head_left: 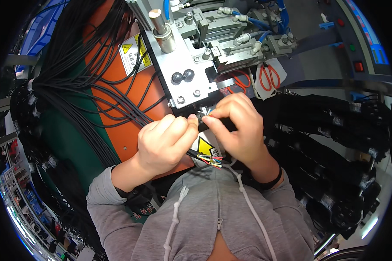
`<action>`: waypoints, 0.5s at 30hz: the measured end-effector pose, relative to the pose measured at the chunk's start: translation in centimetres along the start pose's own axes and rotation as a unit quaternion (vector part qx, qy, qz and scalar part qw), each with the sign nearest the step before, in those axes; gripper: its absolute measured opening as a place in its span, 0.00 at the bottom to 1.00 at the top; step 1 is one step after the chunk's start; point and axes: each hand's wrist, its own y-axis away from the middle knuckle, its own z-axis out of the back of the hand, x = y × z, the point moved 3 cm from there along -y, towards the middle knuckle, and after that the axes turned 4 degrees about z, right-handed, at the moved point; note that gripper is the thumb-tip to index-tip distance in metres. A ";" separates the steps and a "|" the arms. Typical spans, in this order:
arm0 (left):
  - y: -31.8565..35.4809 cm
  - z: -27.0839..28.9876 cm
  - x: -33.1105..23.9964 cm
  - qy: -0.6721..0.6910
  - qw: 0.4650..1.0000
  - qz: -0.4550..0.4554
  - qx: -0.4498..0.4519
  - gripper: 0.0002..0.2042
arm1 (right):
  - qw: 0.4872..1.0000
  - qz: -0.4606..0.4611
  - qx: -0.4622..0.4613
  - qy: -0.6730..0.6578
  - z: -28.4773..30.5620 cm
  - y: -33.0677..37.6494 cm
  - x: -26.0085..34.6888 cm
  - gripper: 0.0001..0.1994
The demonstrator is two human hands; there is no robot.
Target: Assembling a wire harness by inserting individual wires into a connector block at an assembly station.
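A grey hooded sweatshirt [198,213] is filling the near side. Beyond it, the right hand [244,126] is pinching thin wires [209,112] at the near edge of the metal fixture [189,61], presumably for fine control. The left hand [165,141] is closing beside them, likely for steadying; what it is grasping cannot be told. Below it, a black cable [192,153] is protruding rightward, exposing coloured conductors [214,161].

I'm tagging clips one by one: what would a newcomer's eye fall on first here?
Probably the shiny silver metal machine with two round black knobs at the upper centre. Just below its front edge, the bare left hand and bare right hand come close together at thin blue and white wires. On the left, many thin black cables fan out across a flat orange panel.
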 end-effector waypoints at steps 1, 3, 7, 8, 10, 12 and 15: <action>0.0 0.0 0.1 0.002 1.000 0.004 0.000 0.14 | 0.991 -0.090 0.048 -0.091 0.2 -0.1 -0.7 0.06; 0.0 -0.2 0.4 0.037 0.999 -0.004 -0.019 0.15 | 0.916 -0.264 0.139 -0.266 0.1 0.3 -1.9 0.05; 0.2 -0.6 0.0 0.038 0.999 -0.015 -0.023 0.17 | 0.858 -0.321 0.090 -0.390 -0.1 1.3 -3.3 0.05; 0.2 -0.7 -0.1 0.029 0.999 -0.020 -0.020 0.18 | 0.857 -0.322 0.092 -0.391 -0.3 1.5 -3.5 0.05; 0.5 -1.1 -0.3 0.025 1.000 -0.010 0.005 0.19 | 0.940 -0.230 0.063 -0.243 -0.2 1.4 -3.4 0.05; 0.6 -1.6 -0.4 0.017 0.998 0.004 0.053 0.20 | 0.968 -0.180 0.047 -0.166 -0.7 1.3 -3.4 0.05; 0.3 -1.5 -0.7 -0.019 0.997 0.034 0.073 0.21 | 0.997 -0.074 0.026 -0.008 -1.6 0.8 -3.0 0.05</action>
